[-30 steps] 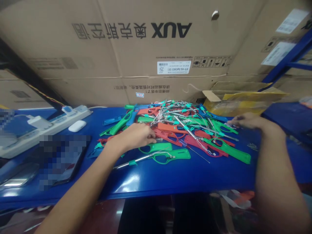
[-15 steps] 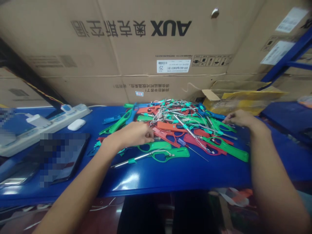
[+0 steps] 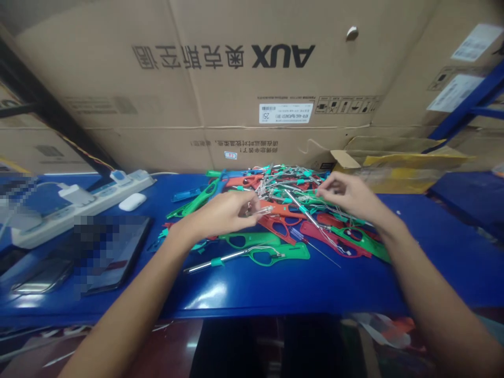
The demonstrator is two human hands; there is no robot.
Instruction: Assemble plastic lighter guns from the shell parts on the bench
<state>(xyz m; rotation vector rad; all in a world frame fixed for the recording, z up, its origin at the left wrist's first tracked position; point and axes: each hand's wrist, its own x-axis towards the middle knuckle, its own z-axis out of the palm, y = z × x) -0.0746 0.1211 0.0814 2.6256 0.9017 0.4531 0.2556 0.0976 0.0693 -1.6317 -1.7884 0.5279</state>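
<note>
A heap of utility lighter parts covers the middle of the blue table: green (image 3: 289, 252), orange (image 3: 283, 210) and red (image 3: 334, 241) plastic handles, thin metal tubes (image 3: 303, 209) and white wires. My left hand (image 3: 230, 212) is closed above the heap's left side, a small whitish-silver part (image 3: 266, 210) sticking out between thumb and fingers. Over the right side of the heap, my right hand (image 3: 344, 194) has thumb and fingertips pinched together; whatever is between them is too small to tell. A screwdriver (image 3: 297, 234) with a purplish handle lies in front of the heap.
Left of the heap stand a white power strip (image 3: 98, 202) with plugs, a white earbud case (image 3: 133, 201) and a dark tablet (image 3: 129, 247). Behind rises a large cardboard box (image 3: 220, 105); an opened carton (image 3: 409, 168) with yellow tape is at the back right.
My right hand has moved left from the heap's right edge to over its right side. The left hand has lifted and shifted slightly right, a small whitish part now showing in it.
</note>
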